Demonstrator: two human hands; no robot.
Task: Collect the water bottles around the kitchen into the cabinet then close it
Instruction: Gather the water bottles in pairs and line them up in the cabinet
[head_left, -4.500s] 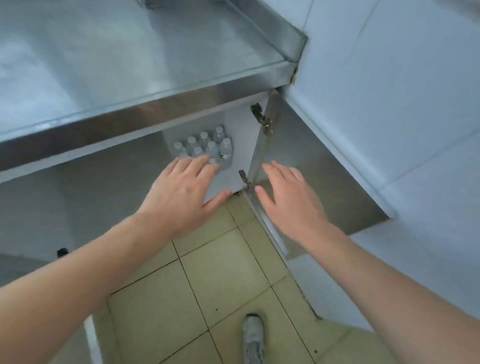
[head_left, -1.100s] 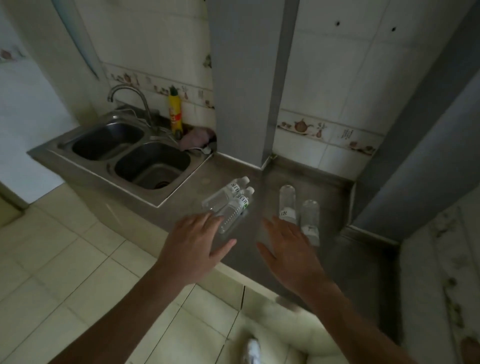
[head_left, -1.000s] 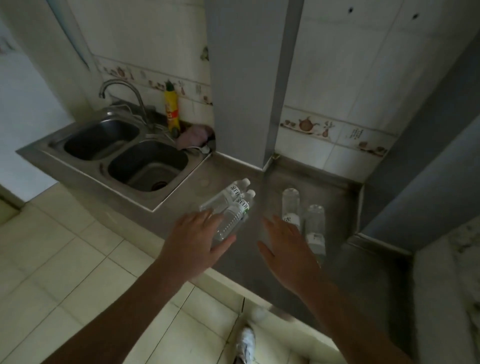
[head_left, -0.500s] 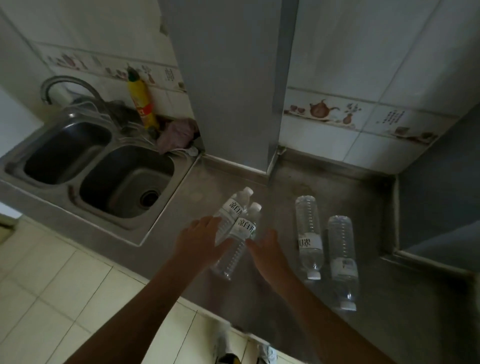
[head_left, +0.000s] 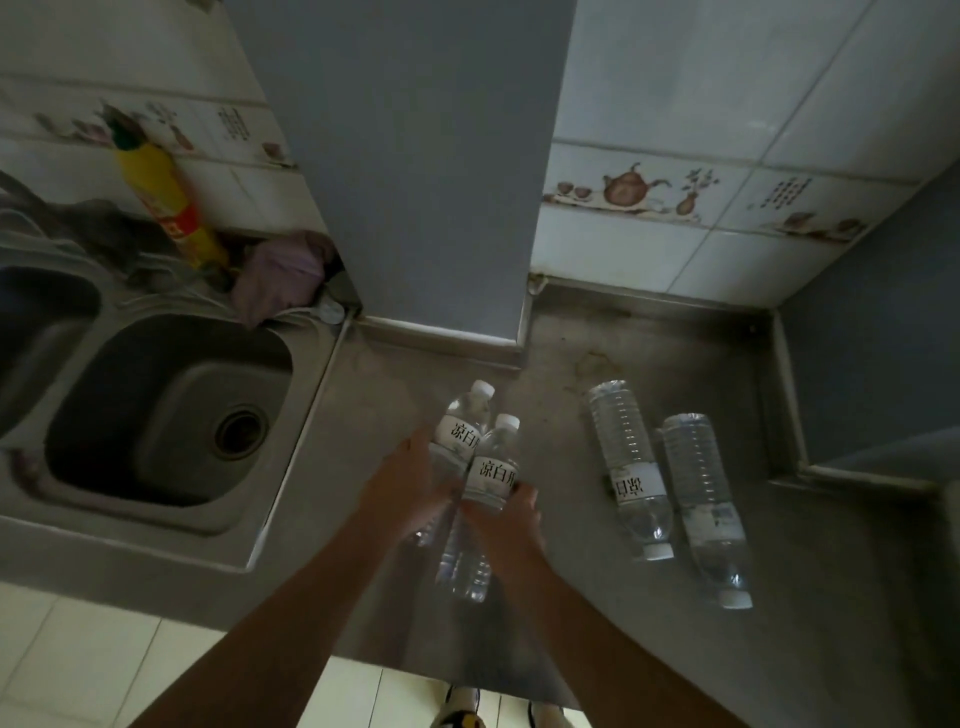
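Water bottles lie in two pairs on a dull, scuffed stainless-steel tabletop (head_left: 623, 649). The near pair sits at the centre of view, side by side and touching, caps pointing toward 12 o'clock: the left bottle (head_left: 457, 436) and the right bottle (head_left: 493, 473), each with a white label. The left hand (head_left: 410, 488) curls round the left bottle from 9 o'clock, and the right hand (head_left: 511, 525) presses the right bottle from 3 o'clock; each grip looks partly closed on its bottle, though whether either is fully clasped I cannot tell. At about 3 o'clock from them, well apart, lies the second pair (head_left: 670, 493), parallel and just beside each other, caps toward 6 o'clock. A grey pillar (head_left: 410, 166) rises from the back of the tabletop at 12 o'clock. White wall tiles (head_left: 701, 104) with a band of teapot pictures run behind, and a grey panel (head_left: 883, 338) closes the corner at 3 o'clock. At 9 o'clock a steel sink (head_left: 171, 415) is let into the surface, with a yellow detergent bottle (head_left: 166, 208) and a pinkish cloth (head_left: 280, 275) behind it at 10 o'clock. Pale floor tiles (head_left: 78, 665) show at 7 o'clock, and shoe tips (head_left: 462, 717) at 6 o'clock.
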